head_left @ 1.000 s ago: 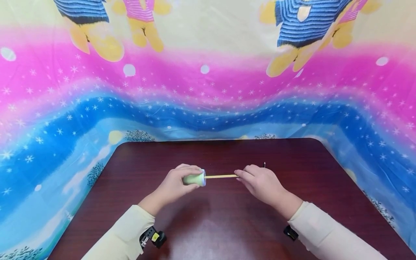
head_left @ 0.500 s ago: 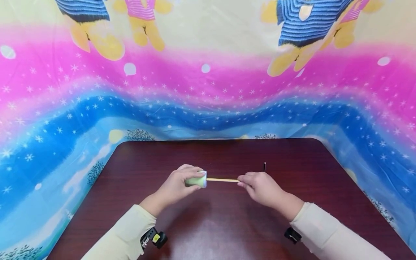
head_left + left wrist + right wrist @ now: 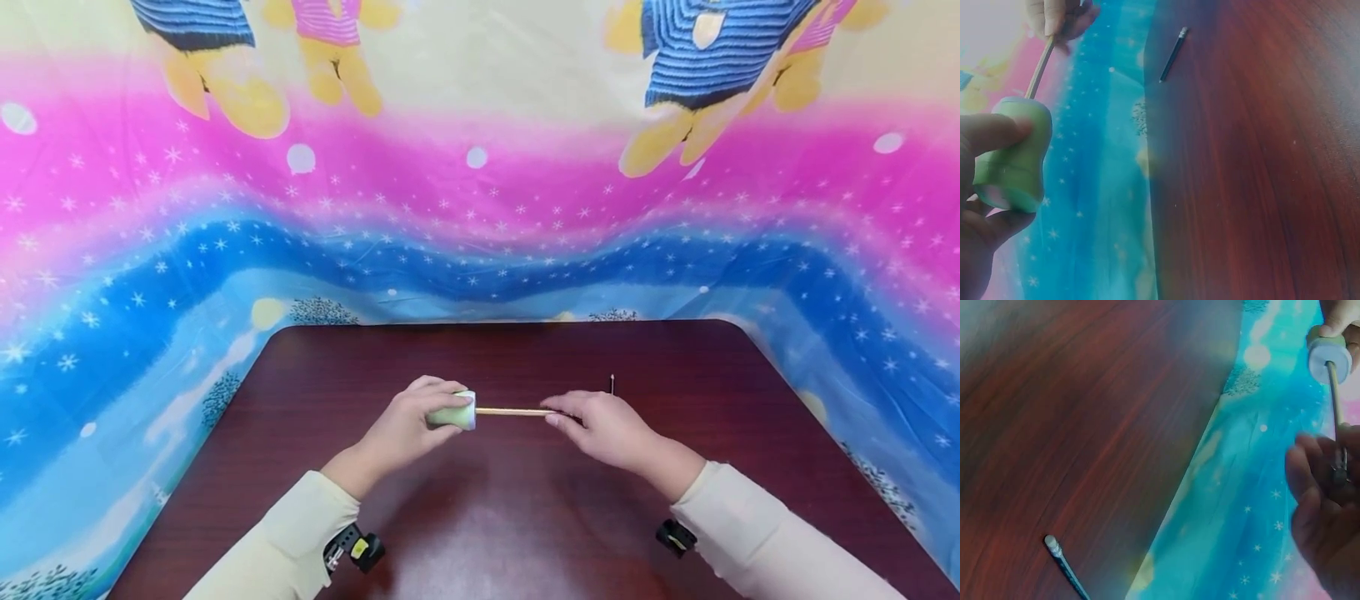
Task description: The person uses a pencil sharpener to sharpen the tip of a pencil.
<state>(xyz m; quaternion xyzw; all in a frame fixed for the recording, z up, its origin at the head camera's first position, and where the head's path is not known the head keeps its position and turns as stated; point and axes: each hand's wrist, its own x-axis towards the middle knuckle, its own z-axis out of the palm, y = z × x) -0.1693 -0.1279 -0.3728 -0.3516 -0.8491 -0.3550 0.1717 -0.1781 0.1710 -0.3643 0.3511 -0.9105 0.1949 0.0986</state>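
My left hand (image 3: 397, 429) grips a green, waisted pencil sharpener (image 3: 452, 414), held sideways above the table. Its white end face (image 3: 1320, 365) points toward my right hand. A yellow pencil (image 3: 513, 412) sticks into the hole in that face and lies nearly level. The pencil's outer end is pinched by the thumb and fingers of my right hand (image 3: 613, 432). In the right wrist view its tip, with a metal band, shows near my palm. The point is hidden inside the sharpener.
A dark pencil (image 3: 1174, 55) with a pale end lies on the reddish-brown table (image 3: 510, 517) beyond my right hand. A cloth (image 3: 480, 208) printed with bears and snowflakes hangs along the back and sides. Black camera mounts (image 3: 354, 548) sit at both wrists.
The right-hand fingers shift on the pencil, curled tighter half a second ago and straighter now. The pencil and sharpener dipped slightly, then rose. More of the dark pencil shows than a second ago.
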